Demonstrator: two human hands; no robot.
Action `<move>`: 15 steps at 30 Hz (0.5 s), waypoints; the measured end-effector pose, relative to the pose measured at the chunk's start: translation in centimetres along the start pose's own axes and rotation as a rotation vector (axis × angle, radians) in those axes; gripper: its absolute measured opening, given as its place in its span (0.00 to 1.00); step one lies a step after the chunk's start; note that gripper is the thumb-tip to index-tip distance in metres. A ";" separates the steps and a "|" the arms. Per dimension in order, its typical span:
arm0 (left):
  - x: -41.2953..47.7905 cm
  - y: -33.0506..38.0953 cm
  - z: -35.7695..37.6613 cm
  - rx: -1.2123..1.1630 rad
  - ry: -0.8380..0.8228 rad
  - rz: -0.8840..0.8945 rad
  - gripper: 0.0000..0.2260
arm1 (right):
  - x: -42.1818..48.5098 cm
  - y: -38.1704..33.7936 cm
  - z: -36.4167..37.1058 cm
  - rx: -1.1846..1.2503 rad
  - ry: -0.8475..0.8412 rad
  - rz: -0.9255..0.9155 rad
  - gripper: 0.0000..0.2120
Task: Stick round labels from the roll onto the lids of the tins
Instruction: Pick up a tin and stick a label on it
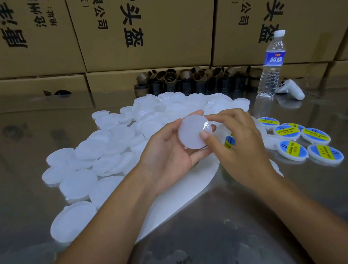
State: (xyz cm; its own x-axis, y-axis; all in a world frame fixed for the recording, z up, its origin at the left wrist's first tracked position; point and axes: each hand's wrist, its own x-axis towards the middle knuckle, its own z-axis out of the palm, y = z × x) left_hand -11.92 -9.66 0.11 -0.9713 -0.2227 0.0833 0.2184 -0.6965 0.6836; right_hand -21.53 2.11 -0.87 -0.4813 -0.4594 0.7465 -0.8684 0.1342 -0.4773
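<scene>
White frosted tin (192,130), lid bare, is held above the steel counter (239,220). The left grip (166,155) cradles it with fingers curled underneath. The right grip (237,147) pinches the tin's right rim, thumb on the lid and forefinger at the upper edge.

The step in hand looks like readying a fresh tin, since no label is on it yet. The next move calls for peeling a label from the roll, centring it on the lid and pressing it flat. (The roll is mostly hidden under the right grip; only one blue-and-yellow label (230,141) peeks out, and a white backing strip (174,195) trails toward the viewer.)

Bare tins (87,160) heap to the left and behind the hands. Labelled tins (304,141) lie just right of the right grip, so a wide sweep that way could knock them. A bottle (271,66) stands well apart at the back right. Open counter lies near the viewer, to the lower right; its edges are out of view.
</scene>
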 end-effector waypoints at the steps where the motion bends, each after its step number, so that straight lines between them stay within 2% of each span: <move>1: 0.0 -0.1 0.0 -0.006 0.005 0.002 0.18 | 0.0 0.1 0.0 0.001 0.000 0.002 0.16; 4: 0.1 -0.4 -0.2 0.054 0.022 0.049 0.17 | 0.0 0.1 0.0 0.019 0.000 0.005 0.16; 7: 0.2 -0.4 -0.6 0.129 0.055 0.112 0.11 | 0.1 0.3 -0.2 0.035 0.105 0.029 0.10; 10: 0.2 -0.2 -0.9 0.202 0.085 0.164 0.12 | 0.3 1.1 -0.7 -0.112 0.208 0.099 0.06; 12: 0.2 -0.3 -0.8 0.256 0.086 0.190 0.13 | 0.4 1.7 -1.0 -0.199 0.208 0.143 0.08; 15: 0.2 -0.3 -0.7 0.312 0.111 0.213 0.12 | 0.4 2.0 -1.0 -0.217 0.121 0.232 0.14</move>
State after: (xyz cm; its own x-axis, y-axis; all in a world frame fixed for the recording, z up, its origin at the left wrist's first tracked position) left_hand -12.10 -9.97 -0.62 -0.8876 -0.4243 0.1794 0.3578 -0.3897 0.8486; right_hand -23.60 3.08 -1.07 -0.6686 -0.2888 0.6852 -0.7327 0.4132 -0.5408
